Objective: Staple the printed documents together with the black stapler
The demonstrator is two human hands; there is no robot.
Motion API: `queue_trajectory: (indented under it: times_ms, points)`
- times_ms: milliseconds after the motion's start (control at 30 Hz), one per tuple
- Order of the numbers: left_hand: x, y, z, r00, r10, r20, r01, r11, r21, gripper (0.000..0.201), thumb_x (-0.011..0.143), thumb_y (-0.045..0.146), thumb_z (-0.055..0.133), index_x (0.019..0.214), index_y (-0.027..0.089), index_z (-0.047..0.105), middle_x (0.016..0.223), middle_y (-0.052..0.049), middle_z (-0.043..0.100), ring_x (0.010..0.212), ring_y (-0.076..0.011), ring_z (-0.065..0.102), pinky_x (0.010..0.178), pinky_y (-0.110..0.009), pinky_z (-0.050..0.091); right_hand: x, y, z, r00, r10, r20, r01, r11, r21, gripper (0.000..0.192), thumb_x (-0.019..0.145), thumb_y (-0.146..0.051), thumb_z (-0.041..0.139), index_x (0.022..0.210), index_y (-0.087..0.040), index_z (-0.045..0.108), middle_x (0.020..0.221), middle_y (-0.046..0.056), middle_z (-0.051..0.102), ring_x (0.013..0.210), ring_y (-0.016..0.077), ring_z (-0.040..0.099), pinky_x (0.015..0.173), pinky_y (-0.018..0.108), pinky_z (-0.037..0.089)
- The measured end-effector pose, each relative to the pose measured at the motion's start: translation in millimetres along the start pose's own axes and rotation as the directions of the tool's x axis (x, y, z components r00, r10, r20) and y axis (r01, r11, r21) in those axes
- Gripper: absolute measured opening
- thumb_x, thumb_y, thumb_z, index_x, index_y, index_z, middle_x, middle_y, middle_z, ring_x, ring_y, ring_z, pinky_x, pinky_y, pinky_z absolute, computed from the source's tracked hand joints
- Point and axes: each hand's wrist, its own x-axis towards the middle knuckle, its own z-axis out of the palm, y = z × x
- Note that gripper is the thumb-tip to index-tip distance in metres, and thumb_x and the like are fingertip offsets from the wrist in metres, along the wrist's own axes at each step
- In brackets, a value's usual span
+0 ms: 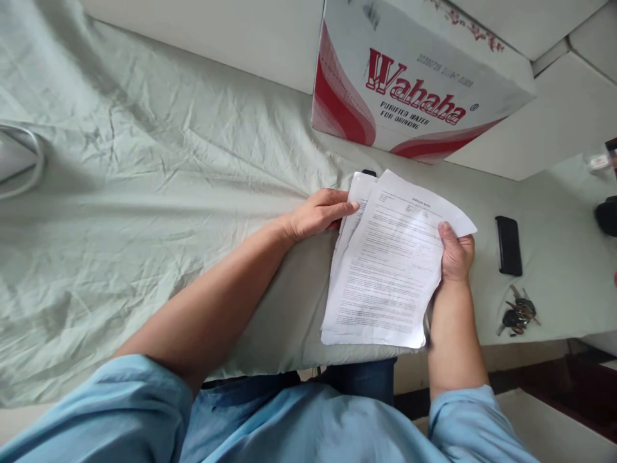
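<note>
Several printed paper sheets (380,283) lie in a loose, slightly fanned stack near the front edge of the cloth-covered surface. My right hand (457,254) grips the right edge of the stack, its thumb on top and its fingers hidden beneath. Along the upper left edge, my left hand (321,213) is closed on the papers, thumb over the lower sheets (359,188); its other fingertips are partly hidden. The top page bends up at its right corner. Behind the stack's top edge a small black object (369,173) peeks out, too covered to name.
A white and red Wahaha water carton (414,90) stands behind the papers. To the right lie a black phone (508,245) and a bunch of keys (519,313). A wrinkled pale green cloth (144,193) covers the surface. A grey object (17,157) sits at the far left.
</note>
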Motion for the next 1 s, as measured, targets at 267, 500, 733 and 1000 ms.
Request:
queue_trajectory:
  times_ms: [267, 500, 733, 1000]
  points:
    - [1.0, -5.6, 2.8, 0.997, -0.075, -0.017, 0.075, 0.997, 0.003, 0.057, 0.094, 0.072, 0.073, 0.072, 0.021, 0.057, 0.06, 0.001, 0.049, 0.055, -0.0132, 0.043, 0.053, -0.033, 0.033, -2.3, -4.7, 5.0, 0.998, 0.038, -0.054, -0.033, 0.995, 0.094, 0.044, 0.078, -0.048, 0.099, 0.109, -0.019, 0.085, 0.11, 0.008, 0.088, 0.114, 0.0309, 0.084, 0.111, 0.053, 0.066]
    - [1.1, -6.2, 3.8, 0.999, -0.041, -0.029, 0.041, 0.999, 0.017, 0.072, 0.095, 0.082, 0.07, 0.064, 0.024, 0.041, 0.056, 0.003, 0.037, 0.053, -0.0115, 0.034, 0.051, -0.033, 0.026, -0.3, -3.7, 6.2, 0.997, 0.008, -0.077, -0.001, 0.995, 0.098, 0.044, 0.076, -0.047, 0.101, 0.105, -0.018, 0.085, 0.105, 0.006, 0.088, 0.11, 0.0284, 0.084, 0.113, 0.052, 0.065]
    - [1.3, -1.3, 5.7, 0.999, 0.01, -0.04, -0.008, 0.998, 0.061, 0.075, 0.096, 0.085, 0.067, 0.062, 0.025, 0.038, 0.057, 0.004, 0.033, 0.054, -0.0109, 0.028, 0.051, -0.034, 0.022, 0.7, -2.9, 7.9, 0.997, 0.005, -0.073, 0.001, 0.996, 0.086, 0.044, 0.075, -0.051, 0.101, 0.102, -0.02, 0.085, 0.1, 0.003, 0.088, 0.103, 0.0261, 0.085, 0.112, 0.053, 0.066]
    - [3.4, -6.3, 7.8, 0.988, 0.072, -0.136, -0.062, 0.995, 0.08, 0.073, 0.099, 0.087, 0.06, 0.066, 0.024, 0.043, 0.06, 0.003, 0.037, 0.057, -0.0129, 0.034, 0.051, -0.033, 0.025, 0.4, -3.0, 10.3, 0.998, 0.003, -0.06, 0.002, 0.996, 0.084, 0.043, 0.076, -0.048, 0.1, 0.105, -0.02, 0.085, 0.102, 0.004, 0.088, 0.108, 0.0277, 0.085, 0.112, 0.054, 0.066]
